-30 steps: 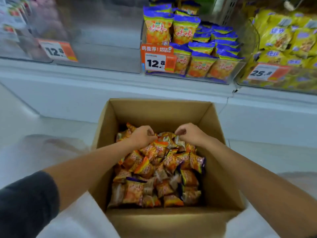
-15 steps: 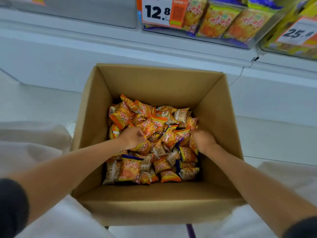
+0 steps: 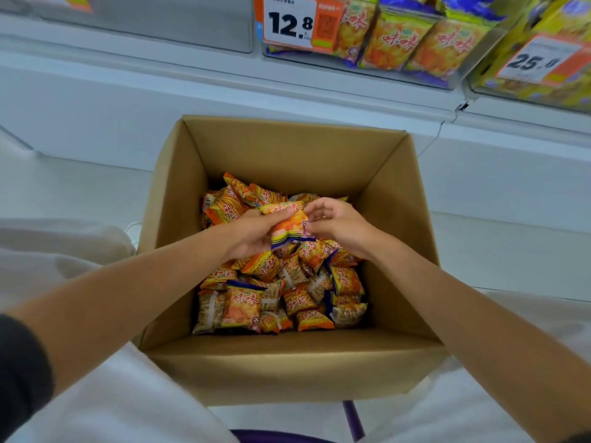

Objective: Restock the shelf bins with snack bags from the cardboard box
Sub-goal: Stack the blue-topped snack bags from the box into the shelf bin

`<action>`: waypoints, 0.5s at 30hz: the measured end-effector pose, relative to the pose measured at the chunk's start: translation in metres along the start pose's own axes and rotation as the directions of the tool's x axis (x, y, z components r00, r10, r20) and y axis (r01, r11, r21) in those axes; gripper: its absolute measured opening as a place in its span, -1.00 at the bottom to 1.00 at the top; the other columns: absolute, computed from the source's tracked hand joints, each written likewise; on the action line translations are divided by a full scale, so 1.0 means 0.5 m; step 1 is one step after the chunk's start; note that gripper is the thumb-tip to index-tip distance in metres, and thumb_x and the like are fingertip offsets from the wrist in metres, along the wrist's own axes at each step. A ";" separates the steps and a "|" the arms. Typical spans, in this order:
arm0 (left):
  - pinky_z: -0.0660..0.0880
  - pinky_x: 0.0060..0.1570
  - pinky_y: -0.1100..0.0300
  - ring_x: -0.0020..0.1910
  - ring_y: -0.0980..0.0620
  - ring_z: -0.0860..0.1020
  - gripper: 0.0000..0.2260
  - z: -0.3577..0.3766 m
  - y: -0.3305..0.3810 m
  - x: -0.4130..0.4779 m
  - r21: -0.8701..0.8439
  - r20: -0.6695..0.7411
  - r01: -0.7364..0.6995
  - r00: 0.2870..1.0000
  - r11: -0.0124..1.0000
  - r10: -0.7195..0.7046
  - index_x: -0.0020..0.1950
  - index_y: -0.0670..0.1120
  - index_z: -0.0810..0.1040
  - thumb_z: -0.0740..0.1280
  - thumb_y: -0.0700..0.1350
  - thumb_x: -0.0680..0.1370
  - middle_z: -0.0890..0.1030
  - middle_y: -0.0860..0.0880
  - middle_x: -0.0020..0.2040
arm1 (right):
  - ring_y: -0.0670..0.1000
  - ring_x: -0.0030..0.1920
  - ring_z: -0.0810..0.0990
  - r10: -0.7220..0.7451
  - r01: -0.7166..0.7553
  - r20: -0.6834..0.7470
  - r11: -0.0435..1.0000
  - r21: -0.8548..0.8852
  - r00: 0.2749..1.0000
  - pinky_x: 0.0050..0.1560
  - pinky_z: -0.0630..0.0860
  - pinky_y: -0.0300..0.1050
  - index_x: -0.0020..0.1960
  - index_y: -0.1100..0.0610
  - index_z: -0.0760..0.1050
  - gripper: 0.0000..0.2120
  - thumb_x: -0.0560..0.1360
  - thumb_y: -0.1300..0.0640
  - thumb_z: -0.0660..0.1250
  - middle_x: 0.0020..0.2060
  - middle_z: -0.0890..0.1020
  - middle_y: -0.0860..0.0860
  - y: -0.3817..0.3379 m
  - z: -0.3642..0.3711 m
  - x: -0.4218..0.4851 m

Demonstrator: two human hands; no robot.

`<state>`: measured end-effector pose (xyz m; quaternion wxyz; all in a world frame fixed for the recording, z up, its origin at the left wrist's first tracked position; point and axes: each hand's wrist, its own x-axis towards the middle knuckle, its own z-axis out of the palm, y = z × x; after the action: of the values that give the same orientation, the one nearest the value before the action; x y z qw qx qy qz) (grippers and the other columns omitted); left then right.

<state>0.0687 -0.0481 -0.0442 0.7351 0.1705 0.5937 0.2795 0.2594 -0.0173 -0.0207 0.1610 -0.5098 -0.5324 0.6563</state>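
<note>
Picking or placing, this one? — A

Picking. The cardboard box (image 3: 287,148) sat centre frame, open-topped, with a pile of snack bags (image 3: 281,292) in its bottom. The left hand (image 3: 252,233) gripped one orange snack bag (image 3: 286,223) from its left side, thumb on top, fingers under, just above the pile at box centre. The right hand (image 3: 339,225) pinched that bag's right edge, other fingers loosely curled. — B

Nothing in the bin yet? — A

Not this bag. The shelf bin (image 3: 460,71) at top, right of centre, beside the 12.8 price tag (image 3: 289,22), already held matching orange bags. The yellow bags (image 3: 572,14) sat in the next bin at far upper right. My read: the next move called for a lift clear of the box's far wall and up to the orange bin, not the yellow one. One bag is a light load, so likely one hand could carry it. — B

Change versus prior frames? — A

Half a second back both hands were down in the pile and apart, left at mid-left, right at the right side, no bag raised. Now they had met mid-box on one bag. A second back the view sat higher and showed more of the bins; it had since tilted down to the box. — B
</note>
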 end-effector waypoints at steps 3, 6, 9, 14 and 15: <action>0.61 -0.01 0.05 0.03 -0.04 0.66 -0.54 -0.015 -0.001 0.019 0.072 -0.154 -0.059 0.986 0.996 0.070 0.30 -0.18 0.49 0.50 -0.10 0.45 0.67 -0.13 0.10 | 0.02 0.04 0.65 0.040 -0.042 -0.030 0.997 -0.061 0.999 0.02 0.59 -0.17 0.10 0.13 0.54 -0.72 0.49 0.42 0.34 0.00 0.65 0.08 0.010 -0.032 0.013; 0.54 0.18 -0.08 0.09 -0.08 0.63 -0.40 -0.047 -0.010 0.039 0.104 -0.273 -0.030 0.960 0.994 0.057 0.35 -0.16 0.41 0.56 -0.12 0.38 0.62 -0.13 0.16 | 0.04 0.09 0.60 0.093 -0.135 -0.173 0.959 -0.250 0.981 -0.07 0.54 -0.28 0.15 0.19 0.53 -0.71 0.52 0.45 0.25 0.06 0.62 0.12 0.049 -0.081 0.033; 0.53 0.21 -0.12 0.13 -0.10 0.60 -0.33 -0.059 -0.021 0.052 0.129 -0.321 -0.027 0.945 0.991 0.068 0.38 -0.15 0.34 0.57 -0.13 0.37 0.59 -0.12 0.19 | 0.02 0.14 0.53 0.205 -0.274 -0.262 0.925 -0.262 0.943 0.00 0.49 -0.26 0.17 0.23 0.52 -0.70 0.51 0.48 0.23 0.16 0.57 0.13 0.117 -0.105 0.057; 0.49 0.25 -0.15 0.18 -0.12 0.57 -0.38 -0.059 -0.045 0.063 0.128 -0.331 0.007 0.943 0.992 0.036 0.37 -0.13 0.34 0.55 -0.15 0.39 0.57 -0.11 0.21 | 0.10 0.44 0.33 0.266 -0.322 -0.187 0.843 -0.431 0.946 0.35 0.31 -0.11 0.50 0.19 0.26 -0.42 0.53 0.29 0.35 0.46 0.35 0.10 0.207 -0.059 0.103; 0.48 0.25 -0.16 0.18 -0.13 0.57 -0.35 -0.059 -0.050 0.063 0.129 -0.331 0.013 0.943 0.992 0.031 0.39 -0.13 0.34 0.56 -0.14 0.38 0.57 -0.12 0.22 | 0.12 0.46 0.30 0.262 -0.309 -0.165 0.823 -0.476 0.951 0.38 0.29 -0.08 0.54 0.17 0.18 -0.35 0.53 0.23 0.37 0.48 0.31 0.11 0.223 -0.044 0.113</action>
<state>0.0496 -0.0508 -0.0904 0.6105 0.1711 0.7252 0.2686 0.2907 -0.0055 -0.1430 -0.0512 -0.6376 -0.5924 0.4898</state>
